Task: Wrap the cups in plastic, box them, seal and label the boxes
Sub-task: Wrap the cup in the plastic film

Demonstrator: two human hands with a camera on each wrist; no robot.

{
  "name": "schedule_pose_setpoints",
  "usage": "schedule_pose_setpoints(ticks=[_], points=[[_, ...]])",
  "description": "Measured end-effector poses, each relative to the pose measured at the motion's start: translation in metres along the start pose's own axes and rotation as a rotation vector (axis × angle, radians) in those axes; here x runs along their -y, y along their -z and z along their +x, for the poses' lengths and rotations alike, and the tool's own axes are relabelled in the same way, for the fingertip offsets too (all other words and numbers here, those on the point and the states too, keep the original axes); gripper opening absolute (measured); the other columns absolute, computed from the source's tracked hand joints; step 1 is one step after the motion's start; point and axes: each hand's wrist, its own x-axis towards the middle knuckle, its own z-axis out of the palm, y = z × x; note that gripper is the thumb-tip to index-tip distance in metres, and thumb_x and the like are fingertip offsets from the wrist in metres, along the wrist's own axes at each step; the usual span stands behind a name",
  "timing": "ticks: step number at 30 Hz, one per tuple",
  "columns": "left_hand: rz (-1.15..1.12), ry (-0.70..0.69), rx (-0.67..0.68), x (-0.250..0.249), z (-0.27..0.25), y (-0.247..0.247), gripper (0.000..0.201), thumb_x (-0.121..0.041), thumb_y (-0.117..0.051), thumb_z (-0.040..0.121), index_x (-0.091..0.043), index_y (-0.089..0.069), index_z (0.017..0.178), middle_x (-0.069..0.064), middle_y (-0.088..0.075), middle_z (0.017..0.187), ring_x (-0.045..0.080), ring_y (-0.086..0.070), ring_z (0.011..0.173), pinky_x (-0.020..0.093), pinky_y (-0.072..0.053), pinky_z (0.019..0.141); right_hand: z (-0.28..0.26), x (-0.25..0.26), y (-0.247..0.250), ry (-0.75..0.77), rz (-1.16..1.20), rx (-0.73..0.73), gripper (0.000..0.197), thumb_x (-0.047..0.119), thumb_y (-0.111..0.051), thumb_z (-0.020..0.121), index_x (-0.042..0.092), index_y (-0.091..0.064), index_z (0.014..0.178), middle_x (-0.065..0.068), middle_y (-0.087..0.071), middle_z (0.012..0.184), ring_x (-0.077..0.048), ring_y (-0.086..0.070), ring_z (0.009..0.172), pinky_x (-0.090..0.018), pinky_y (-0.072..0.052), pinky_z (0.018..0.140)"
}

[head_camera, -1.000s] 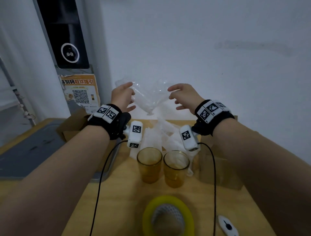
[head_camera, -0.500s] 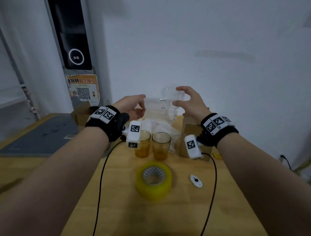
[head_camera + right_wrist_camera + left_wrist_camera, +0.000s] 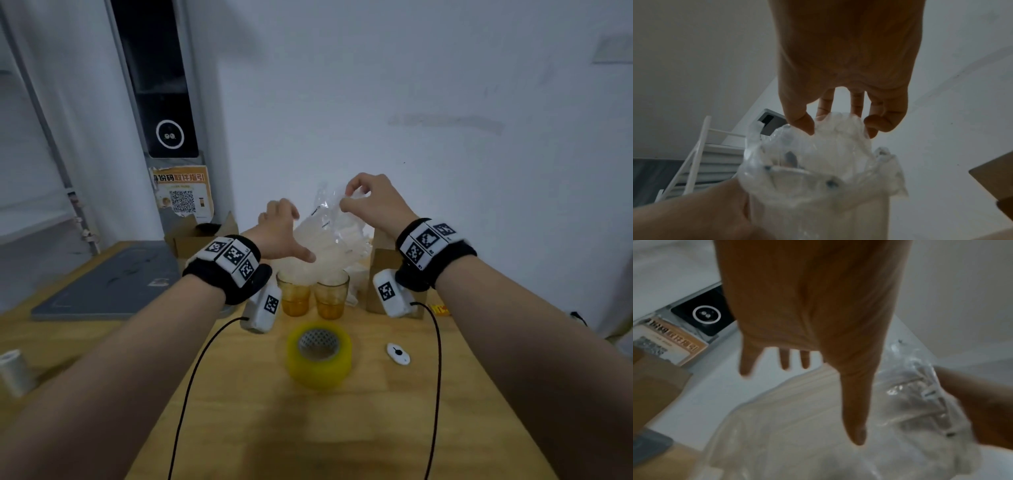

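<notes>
Two cups (image 3: 311, 294): we note amber glasses side by side on the tabletop (image 3: 342, 428), beneath the plastic.
Plastic wrap (image 3: 329, 236): raised above them.
Right hand (image 3: 371, 202): thumb and fingers pinching its top edge.
Left hand (image 3: 281, 233): fingers spread, beside the plastic.

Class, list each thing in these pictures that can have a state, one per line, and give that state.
plastic bag: held up above the table, pinched at its top, mouth partly open
right hand: pinches the bag's top edge
left hand: fingers straight, beside the bag
two amber cups: upright, unwrapped
tape roll: lying flat
left cardboard box: flaps open
</notes>
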Motion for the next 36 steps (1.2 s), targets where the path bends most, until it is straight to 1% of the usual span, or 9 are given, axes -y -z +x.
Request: schedule_pose_setpoints(ticks=[4, 6, 9, 14, 19, 25, 28, 33, 36], points=[[-0.305, -0.172, 0.032, 0.004, -0.013, -0.005, 0.139, -0.019, -0.097, 0.066, -0.047, 0.005, 0.156, 0.0, -0.033, 0.156, 0.02, -0.049, 0.13, 0.032, -0.045, 0.098, -0.002, 0.011, -0.004, 0.022, -0.033, 0.077, 0.01, 0.025, -0.072, 0.085, 0.025, -0.065, 0.092, -0.002, -0.053, 0.118, -0.01, -0.055, 0.088, -0.024, -0.04, 0.068], [-0.32, -0.215, 0.026, 0.006, -0.016, -0.007, 0.143, -0.017, -0.096, 0.067, -0.055, 0.01, 0.155, 0.01, -0.034, 0.159, 0.02, -0.045, 0.137, 0.029, -0.042, 0.097, -0.004, 0.014, -0.007, 0.04, -0.028, 0.126, 0.014, 0.024, -0.07, 0.086, 0.023, -0.068, 0.099, -0.002, -0.058, 0.11, -0.015, -0.056, 0.085, -0.028, -0.046, 0.073], [-0.344, -0.247, -0.011, 0.012, -0.012, -0.014, 0.136, -0.02, -0.096, 0.068, -0.052, 0.001, 0.157, -0.001, -0.024, 0.164, 0.014, -0.037, 0.137, 0.03, -0.041, 0.101, -0.002, 0.015, -0.012, 0.052, -0.045, 0.176, 0.021, 0.028, -0.069, 0.085, 0.033, -0.071, 0.106, 0.001, -0.063, 0.119, -0.025, -0.066, 0.095, -0.037, -0.055, 0.085], [-0.467, -0.097, -0.106, 0.036, 0.003, -0.024, 0.105, -0.023, -0.097, 0.063, -0.034, -0.029, 0.143, -0.002, -0.056, 0.131, 0.02, -0.06, 0.116, 0.039, -0.055, 0.095, 0.008, 0.002, -0.022, 0.086, 0.074, 0.233, 0.032, 0.024, -0.068, 0.091, 0.035, -0.07, 0.12, 0.012, -0.062, 0.136, -0.002, -0.054, 0.129, -0.023, -0.051, 0.096], [-0.601, 0.088, -0.213, 0.06, 0.019, -0.03, 0.108, -0.018, -0.094, 0.07, -0.016, -0.022, 0.15, 0.001, -0.049, 0.129, 0.02, -0.052, 0.116, 0.032, -0.045, 0.098, 0.018, -0.025, -0.034, -0.098, 0.065, 0.01, 0.028, 0.02, -0.049, 0.101, 0.021, -0.073, 0.114, 0.01, -0.07, 0.106, -0.017, -0.066, 0.088, -0.023, -0.048, 0.068], [-0.715, 0.191, -0.321, 0.078, 0.035, -0.04, 0.112, -0.015, -0.096, 0.067, -0.016, -0.021, 0.149, 0.008, -0.051, 0.139, 0.025, -0.055, 0.125, 0.045, -0.046, 0.11, 0.019, -0.081, -0.066, -0.354, -0.216, 0.44, 0.029, 0.017, -0.064, 0.095, 0.003, -0.071, 0.12, -0.025, -0.067, 0.128, -0.025, -0.077, 0.067, -0.036, -0.054, 0.062], [-0.733, 0.205, -0.329, 0.082, 0.045, -0.046, 0.112, -0.018, -0.097, 0.065, -0.018, -0.022, 0.148, 0.007, -0.052, 0.138, 0.026, -0.056, 0.125, 0.047, -0.049, 0.108, 0.017, -0.099, -0.081, -0.419, -0.218, 0.51, 0.031, 0.013, -0.071, 0.092, -0.002, -0.068, 0.12, -0.026, -0.074, 0.1, -0.028, -0.078, 0.068, -0.03, -0.055, 0.052], [-0.72, 0.217, -0.313, 0.083, 0.051, -0.053, 0.12, -0.031, -0.1, 0.056, -0.023, -0.024, 0.148, 0.009, -0.05, 0.143, 0.028, -0.058, 0.124, 0.043, -0.057, 0.093, 0.016, -0.124, -0.099, -0.501, -0.205, 0.59, 0.032, 0.007, -0.081, 0.086, -0.007, -0.069, 0.112, -0.025, -0.075, 0.087, -0.033, -0.078, 0.076, -0.049, -0.065, 0.078], [-0.73, 0.222, -0.306, 0.082, 0.053, -0.055, 0.113, -0.022, -0.097, 0.065, -0.018, -0.021, 0.148, 0.007, -0.051, 0.141, 0.025, -0.058, 0.123, 0.035, -0.056, 0.085, 0.015, -0.132, -0.104, -0.495, -0.174, 0.586, 0.028, 0.002, -0.081, 0.085, -0.011, -0.07, 0.106, -0.022, -0.073, 0.073, -0.027, -0.075, 0.066, -0.053, -0.064, 0.079]])
